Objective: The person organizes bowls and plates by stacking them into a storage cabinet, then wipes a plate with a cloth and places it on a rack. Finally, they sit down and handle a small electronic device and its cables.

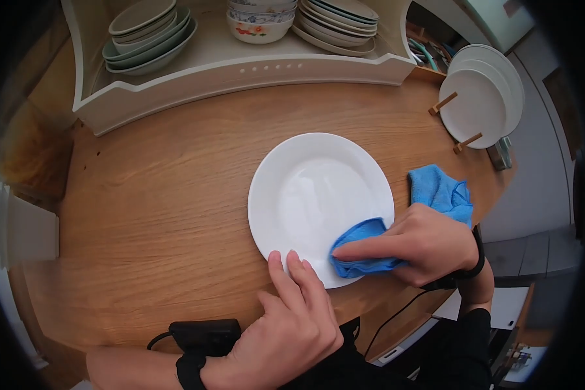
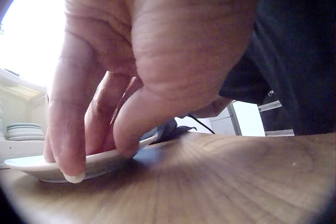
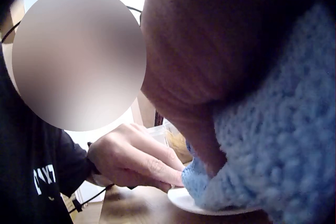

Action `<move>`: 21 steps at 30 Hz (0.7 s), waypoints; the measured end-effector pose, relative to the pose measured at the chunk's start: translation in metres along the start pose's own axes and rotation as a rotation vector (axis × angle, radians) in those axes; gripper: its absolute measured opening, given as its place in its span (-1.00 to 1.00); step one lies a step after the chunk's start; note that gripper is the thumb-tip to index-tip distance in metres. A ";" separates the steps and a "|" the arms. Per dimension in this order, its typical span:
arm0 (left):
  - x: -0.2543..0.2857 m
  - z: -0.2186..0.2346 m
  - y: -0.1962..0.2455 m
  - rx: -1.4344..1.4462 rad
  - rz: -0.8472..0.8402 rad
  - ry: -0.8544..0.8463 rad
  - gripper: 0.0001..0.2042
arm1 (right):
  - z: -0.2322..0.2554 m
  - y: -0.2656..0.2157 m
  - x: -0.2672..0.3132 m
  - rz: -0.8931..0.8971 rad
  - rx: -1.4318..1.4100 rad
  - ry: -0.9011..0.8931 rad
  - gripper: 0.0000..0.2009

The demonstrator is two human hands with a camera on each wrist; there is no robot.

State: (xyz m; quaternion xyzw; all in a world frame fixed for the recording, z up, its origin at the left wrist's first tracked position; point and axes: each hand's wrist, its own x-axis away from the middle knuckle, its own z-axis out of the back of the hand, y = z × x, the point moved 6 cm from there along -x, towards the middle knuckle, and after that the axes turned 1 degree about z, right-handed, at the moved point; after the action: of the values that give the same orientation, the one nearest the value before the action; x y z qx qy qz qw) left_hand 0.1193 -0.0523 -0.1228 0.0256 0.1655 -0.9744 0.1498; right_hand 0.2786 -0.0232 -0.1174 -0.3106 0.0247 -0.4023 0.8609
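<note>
A white plate (image 1: pixel 312 188) lies face up on the wooden table. My left hand (image 1: pixel 286 325) rests its fingertips on the plate's near left rim; in the left wrist view the left hand (image 2: pixel 131 66) has its thumb and fingers at the plate's edge (image 2: pixel 100 163). My right hand (image 1: pixel 429 244) holds a blue cloth (image 1: pixel 364 240) against the plate's lower right rim, index finger stretched over it. More of the cloth (image 1: pixel 442 192) spreads beyond the right hand. The right wrist view shows the cloth (image 3: pixel 283 145) close up, beneath the right hand (image 3: pixel 194 61).
A cream shelf (image 1: pixel 240 78) with stacked bowls (image 1: pixel 260 29) and plates (image 1: pixel 338 26) stands at the back. Upright plates (image 1: pixel 478 97) sit in a wooden-pegged rack at the back right. A black device (image 1: pixel 205 335) with a cable lies at the front edge; white containers (image 1: pixel 29 227) are at left.
</note>
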 end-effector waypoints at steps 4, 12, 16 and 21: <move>0.002 -0.006 0.001 0.033 -0.015 0.050 -0.71 | -0.001 -0.017 -0.021 0.112 0.163 0.078 -0.45; 0.002 -0.001 -0.002 -0.026 -0.073 0.026 -0.68 | -0.004 -0.029 -0.054 0.212 0.432 0.106 -0.68; 0.001 -0.001 -0.004 -0.010 -0.053 0.007 -0.66 | 0.001 -0.031 -0.063 0.185 0.518 0.145 -0.70; -0.001 -0.001 -0.004 -0.006 -0.063 0.035 -0.66 | -0.002 -0.028 -0.072 0.113 0.666 0.288 -0.69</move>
State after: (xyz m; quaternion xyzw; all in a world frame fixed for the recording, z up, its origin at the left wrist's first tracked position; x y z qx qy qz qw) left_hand 0.1187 -0.0482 -0.1229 0.0371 0.1720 -0.9775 0.1159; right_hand 0.2106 0.0136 -0.1186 0.0486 0.0303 -0.3797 0.9233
